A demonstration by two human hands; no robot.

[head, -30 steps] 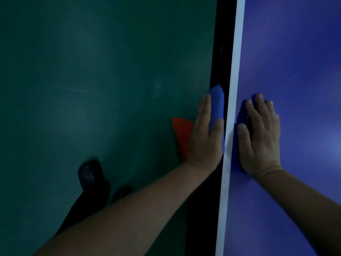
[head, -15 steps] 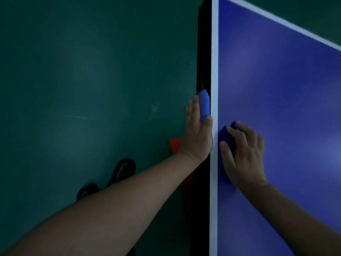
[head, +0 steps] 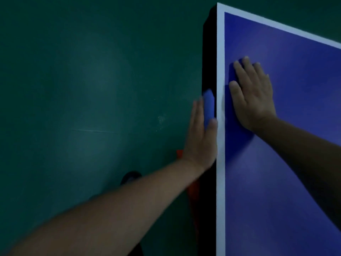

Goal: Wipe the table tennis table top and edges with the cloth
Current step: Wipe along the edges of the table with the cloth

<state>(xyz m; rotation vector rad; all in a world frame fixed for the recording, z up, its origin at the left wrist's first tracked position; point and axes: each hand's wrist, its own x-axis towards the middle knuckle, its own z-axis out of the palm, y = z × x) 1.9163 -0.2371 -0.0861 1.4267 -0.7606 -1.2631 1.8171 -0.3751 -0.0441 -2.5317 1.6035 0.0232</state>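
Your blue cloth point(head: 209, 108) is pressed flat against the dark side edge of the table tennis table point(head: 295, 163), sandwiched between that edge and the straight fingers point(head: 196, 117) of your left hand point(head: 200, 141), its folded tip poking out just beyond your fingertips. The table's blue top, bordered by a white line, lies level under the flat fingers of your right hand point(head: 252, 95), its near corner just beyond them.

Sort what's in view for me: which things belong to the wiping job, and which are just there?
Job:
blue cloth, pressed to the table's side edge
left hand on that cloth
right hand flat on the table tennis table

Bystanders:
orange object behind the left wrist
dark shoe
green floor
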